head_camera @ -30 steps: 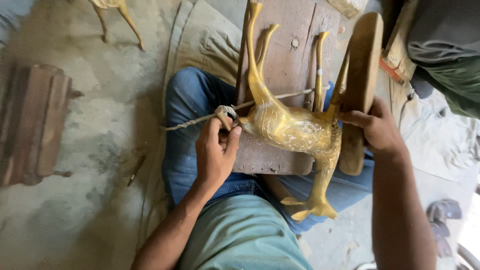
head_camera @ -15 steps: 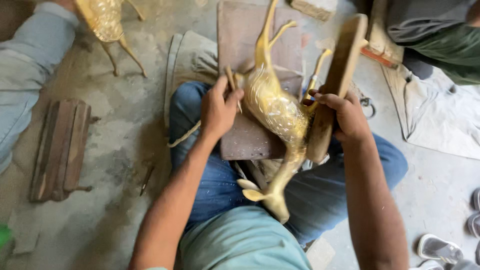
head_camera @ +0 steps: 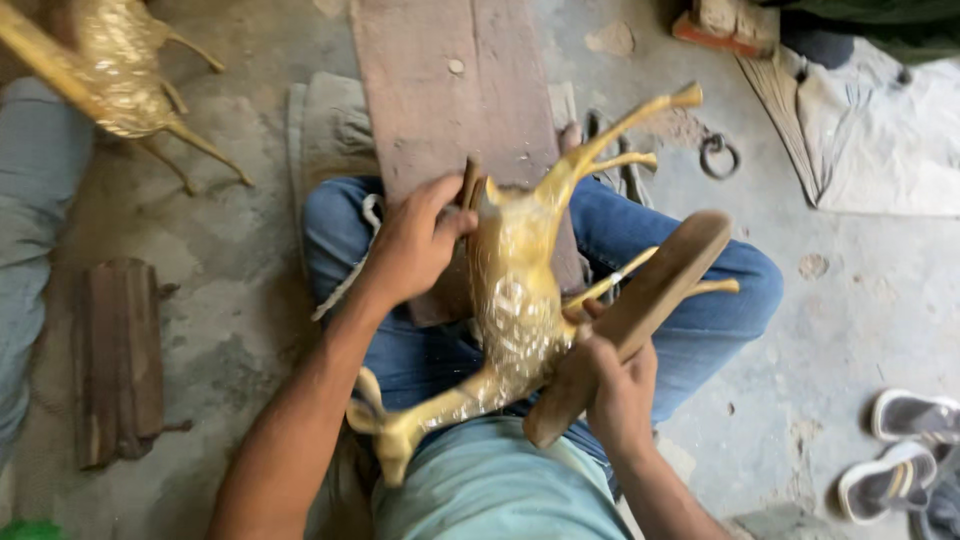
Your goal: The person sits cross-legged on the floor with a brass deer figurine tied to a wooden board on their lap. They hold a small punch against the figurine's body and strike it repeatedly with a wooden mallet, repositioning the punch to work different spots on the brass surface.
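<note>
A shiny brass deer figure [head_camera: 515, 300] lies across my lap over a brown wooden board [head_camera: 450, 110], its legs pointing up and to the right and its head toward my belly. My left hand [head_camera: 415, 240] grips the figure's rear end together with a thin wooden tool handle [head_camera: 470, 180]. My right hand [head_camera: 610, 390] holds a long flat wooden paddle [head_camera: 640, 310] against the figure's side. A rope [head_camera: 340, 295] trails off to the left under my left wrist.
A second brass deer figure [head_camera: 115, 70] stands at the top left beside another person's blue-jeaned leg [head_camera: 35, 200]. A dark wooden block [head_camera: 120, 360] lies on the left floor. A metal ring [head_camera: 718, 155], cloth [head_camera: 880, 130] and sandals [head_camera: 900, 450] lie on the right.
The deer figure has turned clockwise, its legs now pointing up right. The paddle has swung from nearly upright to slanted across its legs. The view has shifted left.
</note>
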Demonstrator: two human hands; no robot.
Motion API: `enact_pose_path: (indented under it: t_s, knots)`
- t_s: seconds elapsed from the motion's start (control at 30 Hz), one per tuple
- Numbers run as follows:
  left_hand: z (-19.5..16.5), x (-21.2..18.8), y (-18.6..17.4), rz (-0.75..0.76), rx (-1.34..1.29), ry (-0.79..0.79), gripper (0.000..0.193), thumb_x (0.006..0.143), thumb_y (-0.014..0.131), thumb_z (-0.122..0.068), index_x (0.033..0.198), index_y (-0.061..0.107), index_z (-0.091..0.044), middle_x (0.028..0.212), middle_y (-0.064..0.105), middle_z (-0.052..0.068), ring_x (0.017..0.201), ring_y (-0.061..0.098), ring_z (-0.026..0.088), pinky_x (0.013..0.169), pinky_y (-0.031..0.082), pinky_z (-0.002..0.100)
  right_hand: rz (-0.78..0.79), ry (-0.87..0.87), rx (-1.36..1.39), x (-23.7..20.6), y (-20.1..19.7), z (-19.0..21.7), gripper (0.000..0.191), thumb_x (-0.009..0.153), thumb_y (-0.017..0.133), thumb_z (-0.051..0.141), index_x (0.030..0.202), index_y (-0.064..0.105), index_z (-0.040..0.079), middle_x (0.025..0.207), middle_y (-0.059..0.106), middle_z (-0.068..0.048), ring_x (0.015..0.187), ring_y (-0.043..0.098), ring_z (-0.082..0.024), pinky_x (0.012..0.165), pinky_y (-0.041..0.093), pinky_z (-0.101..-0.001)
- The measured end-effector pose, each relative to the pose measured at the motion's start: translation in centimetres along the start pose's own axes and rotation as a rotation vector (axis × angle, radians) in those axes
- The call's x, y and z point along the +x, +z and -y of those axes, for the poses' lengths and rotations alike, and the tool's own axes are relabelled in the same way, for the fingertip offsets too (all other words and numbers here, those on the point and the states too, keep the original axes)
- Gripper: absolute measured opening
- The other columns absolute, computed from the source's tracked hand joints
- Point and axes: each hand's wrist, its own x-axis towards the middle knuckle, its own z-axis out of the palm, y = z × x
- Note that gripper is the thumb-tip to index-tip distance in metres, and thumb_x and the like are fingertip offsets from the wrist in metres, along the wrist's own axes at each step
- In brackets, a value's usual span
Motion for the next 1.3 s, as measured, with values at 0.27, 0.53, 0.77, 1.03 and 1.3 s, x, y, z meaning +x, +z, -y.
enact_pose_path:
  t_s: [0.27, 0.53, 0.77, 1.03, 1.3]
  knots:
    - [-0.6, -4.5, 1.6, 0.155, 0.095, -0.068, 0.028, 0.098, 0.071, -0.018, 0.112, 0.055, 0.001, 0.107, 0.067, 0.023, 0.103, 0.062, 0.048, 0.080, 0.047, 0.053, 0.029, 0.063, -0.074, -3.0, -5.3, -4.8, 0.047, 0.089, 0.069, 0.014, 0.131, 0.058, -0.005, 0.120, 0.068, -0.017, 0.104, 0.065, -0.022, 0.090, 0.054, -0.0367]
    - [-0.2, -3.8, 5.9, 0.283, 0.157, -0.181, 0.028, 0.095, 0.068, -0.015, 0.119, 0.060, -0.004, 0.100, 0.070, 0.021, 0.097, 0.065, 0.046, 0.078, 0.048, 0.054, 0.206, 0.307, -0.174, -2.3, -10.7, -3.7, 0.050, 0.089, 0.070, 0.025, 0.129, 0.060, -0.002, 0.122, 0.070, -0.017, 0.110, 0.067, -0.024, 0.095, 0.056, -0.0433]
    - [0.0, -1.1, 5.5, 0.247, 0.092, -0.082, 0.034, 0.094, 0.070, -0.015, 0.125, 0.062, -0.005, 0.104, 0.070, 0.023, 0.096, 0.065, 0.048, 0.077, 0.050, 0.052, 0.267, 0.445, -0.609, 2.9, -13.5, 0.1, 0.055, 0.081, 0.075, 0.035, 0.124, 0.066, 0.001, 0.116, 0.076, -0.016, 0.110, 0.071, -0.026, 0.096, 0.056, -0.0432]
    - [-3.2, 0.3, 6.3, 0.032, -0.254, -0.402, 0.028, 0.098, 0.071, -0.017, 0.119, 0.062, 0.000, 0.097, 0.077, 0.008, 0.083, 0.075, 0.012, 0.071, 0.063, 0.028, 0.064, 0.460, -0.726, 6.1, -17.1, 4.7, 0.059, 0.081, 0.083, 0.027, 0.131, 0.063, 0.002, 0.100, 0.075, -0.020, 0.091, 0.074, -0.032, 0.082, 0.060, -0.0472]
    - [-4.3, 5.6, 10.2, 0.355, -0.142, -0.006, 0.031, 0.092, 0.078, -0.014, 0.118, 0.063, -0.005, 0.094, 0.073, 0.009, 0.079, 0.075, 0.018, 0.064, 0.061, 0.030, -0.174, 0.076, -0.641, 6.0, -14.6, 7.1, 0.058, 0.079, 0.080, 0.012, 0.130, 0.054, -0.002, 0.105, 0.069, -0.010, 0.095, 0.069, -0.019, 0.081, 0.059, -0.0369]
